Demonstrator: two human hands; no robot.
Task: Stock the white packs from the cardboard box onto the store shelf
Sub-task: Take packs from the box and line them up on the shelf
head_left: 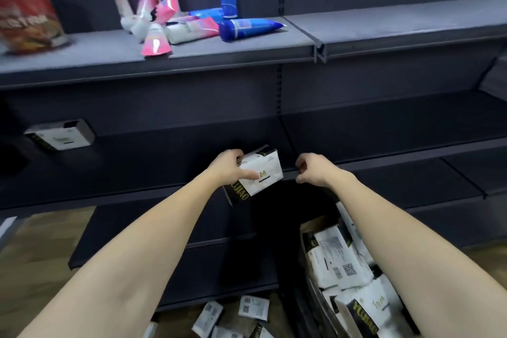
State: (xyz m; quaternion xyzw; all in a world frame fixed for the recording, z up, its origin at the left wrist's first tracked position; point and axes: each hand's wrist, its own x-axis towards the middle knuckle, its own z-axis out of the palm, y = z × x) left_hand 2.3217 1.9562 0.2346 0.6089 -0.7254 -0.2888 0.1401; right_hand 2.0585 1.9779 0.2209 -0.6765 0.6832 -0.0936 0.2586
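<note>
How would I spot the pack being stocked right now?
Find the dark middle shelf below the tubes. At its front edge, the left hand grips one white pack with black ends. Only this pack is held up; the others lie below.

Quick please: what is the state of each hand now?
Left hand: grips a white pack at the shelf edge.
Right hand: fingers curled, holding nothing.

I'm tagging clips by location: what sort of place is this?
Most likely a shop aisle being stocked: dark shelving, cosmetic tubes on the upper shelf, and a box of white packs, one white pack held at a lower shelf.
</note>
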